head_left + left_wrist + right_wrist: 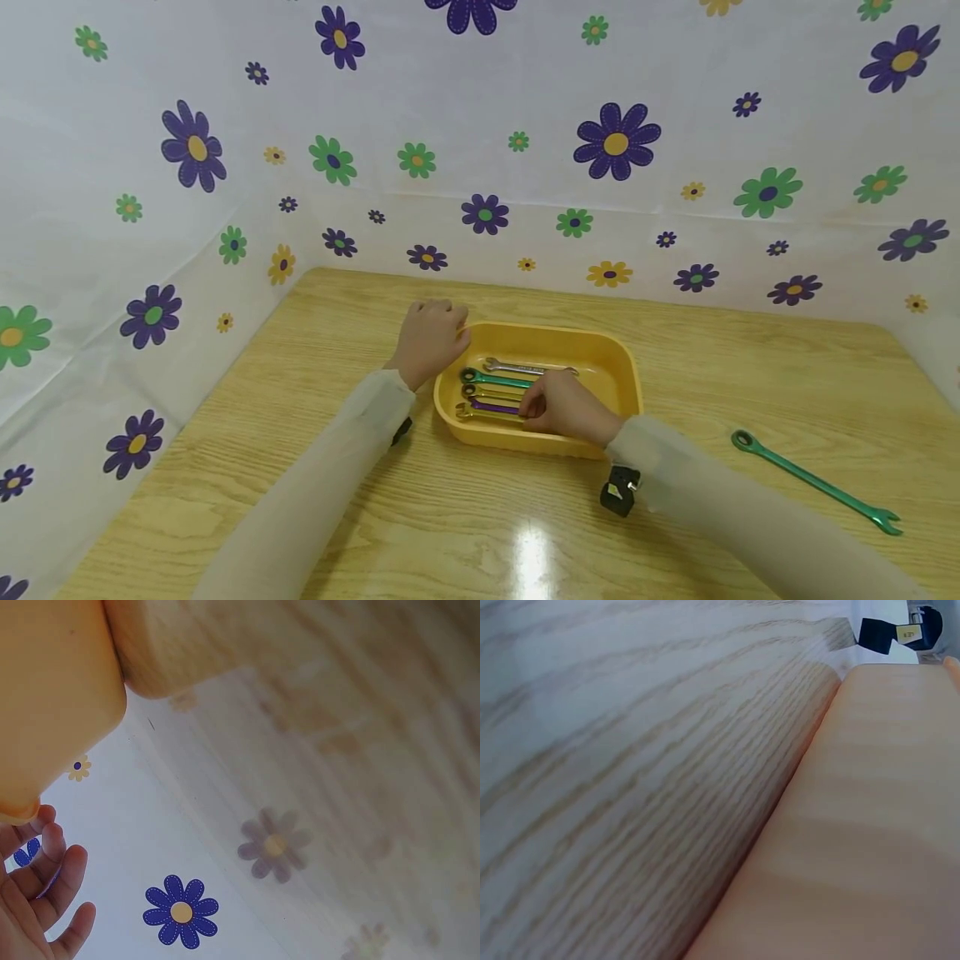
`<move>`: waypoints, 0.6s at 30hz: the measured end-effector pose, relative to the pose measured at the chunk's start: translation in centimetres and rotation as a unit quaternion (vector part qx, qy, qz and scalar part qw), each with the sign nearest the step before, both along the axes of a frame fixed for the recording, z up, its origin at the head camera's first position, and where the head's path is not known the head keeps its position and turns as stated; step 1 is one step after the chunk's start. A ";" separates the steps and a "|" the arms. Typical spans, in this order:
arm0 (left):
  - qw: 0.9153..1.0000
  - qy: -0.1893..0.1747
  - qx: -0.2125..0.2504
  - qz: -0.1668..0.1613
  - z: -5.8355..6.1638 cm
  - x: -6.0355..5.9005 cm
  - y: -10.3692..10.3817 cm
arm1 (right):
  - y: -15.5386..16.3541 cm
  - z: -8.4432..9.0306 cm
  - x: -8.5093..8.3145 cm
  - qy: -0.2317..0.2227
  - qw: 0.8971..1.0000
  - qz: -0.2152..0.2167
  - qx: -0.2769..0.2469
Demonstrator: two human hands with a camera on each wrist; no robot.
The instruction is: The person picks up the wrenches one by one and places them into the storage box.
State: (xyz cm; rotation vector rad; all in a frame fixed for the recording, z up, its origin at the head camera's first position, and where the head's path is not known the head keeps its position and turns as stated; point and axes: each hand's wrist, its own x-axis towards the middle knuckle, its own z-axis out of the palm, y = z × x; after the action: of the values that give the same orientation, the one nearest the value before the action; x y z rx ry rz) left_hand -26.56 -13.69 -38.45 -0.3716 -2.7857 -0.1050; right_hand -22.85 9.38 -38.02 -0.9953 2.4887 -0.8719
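Head view of a yellow tray point(626, 375) on the wooden table point(480, 517), holding four wrenches laid side by side. The right hand point(566, 408) reaches into the tray from its near rim, its fingers point(531, 406) curled down over the handles of the purple wrench point(491, 406) and the gold wrench point(480, 414); which of the two they pinch cannot be told, since the knuckles hide the contact. The ring ends of both lie just left of the fingertips. The teal wrench point(495, 380) and the silver wrench point(525, 367) lie just beyond the fingers, toward the far wall of the tray.

The left hand point(431, 337) rests at the tray's far-left corner; its fingers look loosely bent over the rim, though whether they truly grip it is unclear. In the left wrist view the fingertips point(64, 874) show relaxed beside the tray's outer wall.

Likely risks: the handles lie so close together that the fingers may catch two at once or knock a neighbour askew; a lift by one end could let the wrench swing and strike the tray wall; a light hold at the corner could let the tray slide.

A long green wrench point(813, 482) lies on the table well to the right of the right hand.
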 end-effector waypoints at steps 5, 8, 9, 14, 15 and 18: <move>1.000 0.003 -0.002 0.002 -0.2 -0.1 -0.1 | -0.1 -0.1 0.0 0.004 1.000 0.002 0.009; 1.000 0.005 -0.004 0.001 -0.1 -0.1 0.0 | -0.2 -0.1 -0.1 0.001 1.000 0.001 0.013; 1.000 0.006 -0.004 0.000 -0.1 -0.1 0.0 | -0.2 -0.2 -0.1 0.000 1.000 0.000 0.014; 1.000 0.005 -0.001 -0.004 0.0 0.0 0.0 | -0.3 -0.3 -0.1 -0.001 1.000 -0.004 0.018; 1.000 0.005 0.000 -0.003 0.0 0.0 0.0 | -0.3 -0.4 -0.1 0.001 1.000 -0.005 0.019; 1.000 0.005 0.000 -0.004 0.0 0.0 0.1 | -0.3 -0.4 -0.1 0.004 1.000 -0.009 0.025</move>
State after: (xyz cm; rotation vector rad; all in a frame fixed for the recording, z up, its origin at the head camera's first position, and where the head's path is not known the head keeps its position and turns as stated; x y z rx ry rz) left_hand -26.57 -13.62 -38.49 -0.3809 -2.7755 -0.1050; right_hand -22.90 9.09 -38.39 -0.9625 2.5170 -0.8083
